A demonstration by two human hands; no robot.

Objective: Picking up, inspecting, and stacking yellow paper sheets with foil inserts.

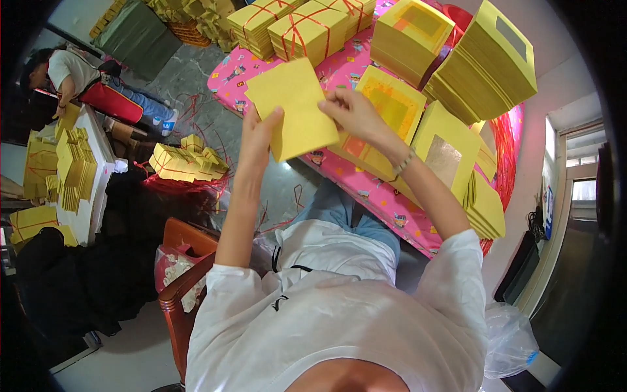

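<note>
Holding left hand (256,136): almost closed on the yellow paper (297,98), thumb on top, other fingers mostly hidden behind it.
Right hand (354,116): curled, with its fingertips pinching the right edge of the same paper; how firmly, I cannot tell.
Yellow paper: raised between both hands, near the edge of the pink tablecloth (385,201).
Uneven corner: at the upper left one edge sticks out, so sheets may slide apart if the left thumb becomes loose.
Grey floor (274,189): visible beside the paper's lower end; a slipped sheet could probably fall there.
Right forearm (424,186): crosses the stacks in this view; a wide elbow swing could push the printed stack (390,108) out of line.
Tall stack (486,59): looks leaning, and a bump may tip it.
</note>
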